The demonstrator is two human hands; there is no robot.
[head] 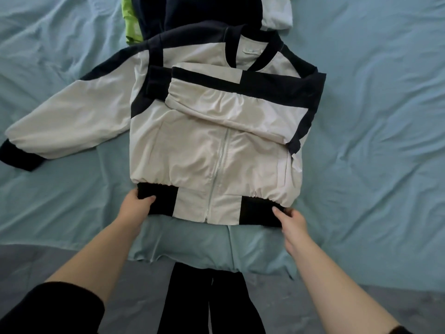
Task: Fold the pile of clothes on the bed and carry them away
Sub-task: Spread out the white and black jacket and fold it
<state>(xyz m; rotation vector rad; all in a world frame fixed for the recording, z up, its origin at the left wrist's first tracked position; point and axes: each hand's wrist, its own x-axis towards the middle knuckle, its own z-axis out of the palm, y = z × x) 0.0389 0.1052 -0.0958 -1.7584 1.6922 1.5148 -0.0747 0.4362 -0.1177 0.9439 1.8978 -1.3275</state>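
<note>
Centrally, a pale blue bed sheet (373, 112) carries the cream-and-navy jacket (207, 145), 1 sleeve folded across its chest, the other trailing left. Far behind sits the remaining pile (154, 18). Left hand (136, 208) and right hand (292, 219) each pinch the near hem; lifting now could spill the loose sleeve. Grey floor lies near.

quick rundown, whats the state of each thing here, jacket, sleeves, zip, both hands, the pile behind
jacket: front up on the bed, partly folded
right sleeve: folded across the chest
left sleeve: spread out to the side, unfolded
zipper: closed
left hand: gripping the hem's black band
right hand: gripping the hem's other corner
pile of clothes: unfolded, behind the jacket
bed sheet: wrinkled
</note>
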